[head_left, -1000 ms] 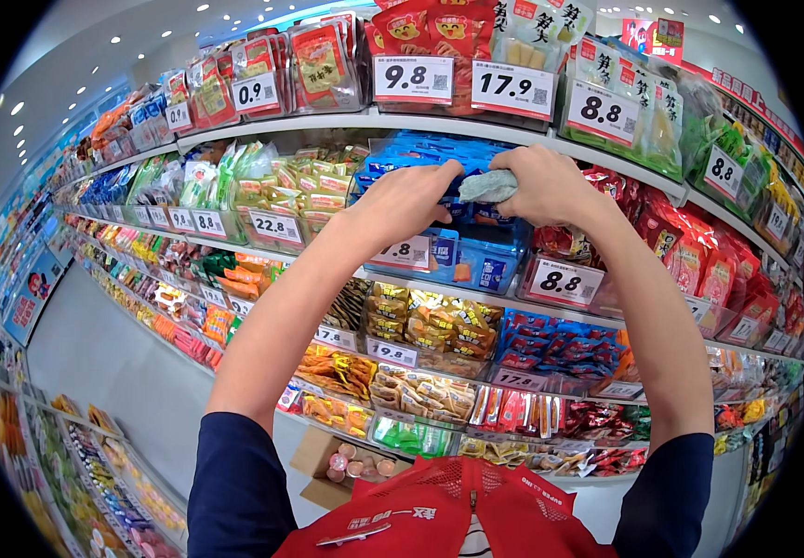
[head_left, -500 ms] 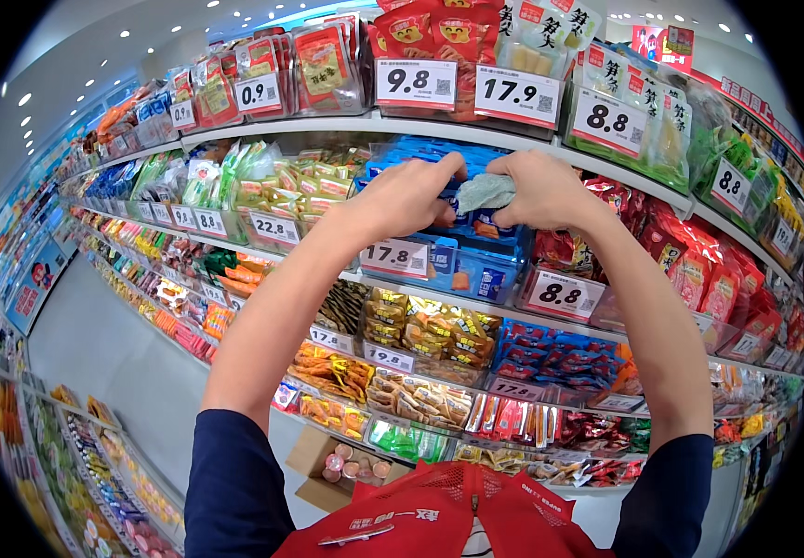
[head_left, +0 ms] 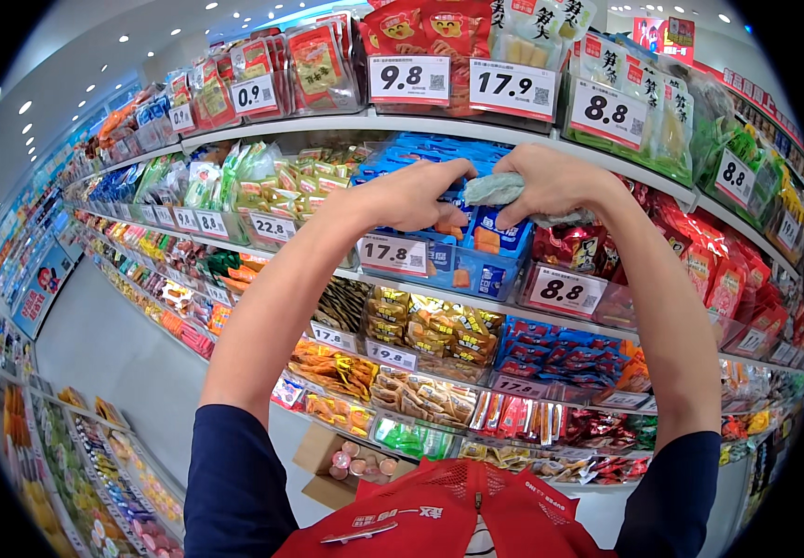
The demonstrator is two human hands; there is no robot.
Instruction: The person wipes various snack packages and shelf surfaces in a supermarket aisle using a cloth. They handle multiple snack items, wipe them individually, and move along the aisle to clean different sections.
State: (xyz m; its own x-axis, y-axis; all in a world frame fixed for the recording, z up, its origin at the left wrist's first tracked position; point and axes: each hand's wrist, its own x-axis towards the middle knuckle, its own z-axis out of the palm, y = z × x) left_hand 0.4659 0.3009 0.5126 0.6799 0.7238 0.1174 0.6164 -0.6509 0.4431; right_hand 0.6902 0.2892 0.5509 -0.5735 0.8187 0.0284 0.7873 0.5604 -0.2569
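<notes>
A crumpled grey-green cloth [head_left: 493, 190] is pinched in my right hand [head_left: 555, 184], and part of it shows below the palm. To its left, my left hand [head_left: 413, 193] hovers over or rests on blue snack packets [head_left: 434, 149]; contact is unclear. Its thumb and fingers are curved and apart, with blue packets showing between them and nothing plainly held. The packets fill a clear plastic bin [head_left: 471, 270] on the second shelf, with a price card [head_left: 392, 254] on its front.
Above my hands runs the white edge of the top shelf [head_left: 402, 123], loaded with hanging-style bags. Red packets [head_left: 574, 246] fill the bin at right. Lower shelves hold gold packets [head_left: 448, 337] and other snacks. An open cardboard box [head_left: 313, 456] with round tubs sits on the floor.
My right hand has shifted slightly right with the cloth. The left hand's fingers have spread a little, and more of the blue packets shows between the hands.
</notes>
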